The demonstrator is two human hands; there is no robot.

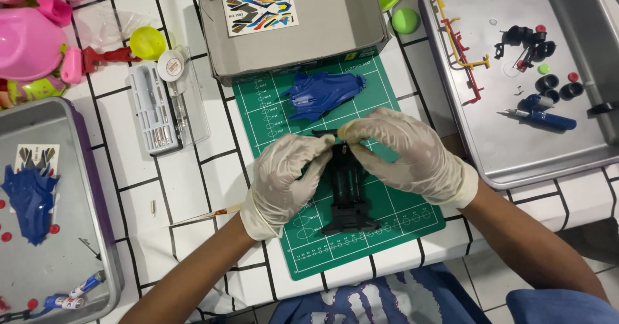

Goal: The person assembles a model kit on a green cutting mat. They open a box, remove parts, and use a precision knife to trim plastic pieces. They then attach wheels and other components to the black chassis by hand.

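Both my hands wear pale latex gloves and meet over a black toy-car chassis (348, 198) on the green cutting mat (400, 217). My left hand (284, 179) pinches the chassis at its upper left end. My right hand (403, 153) grips the same end from the right, fingertips touching the left hand's. A blue car body shell (320, 94) lies on the mat just beyond the hands.
An open grey cardboard box (322, 37) with a sticker sheet (260, 9) sits behind the mat. A metal tray (516, 150) at right holds black wheels, a red-yellow sprue and a blue tool. Left are a tool case (155, 108), another tray (77, 246) and pink toys (29, 40).
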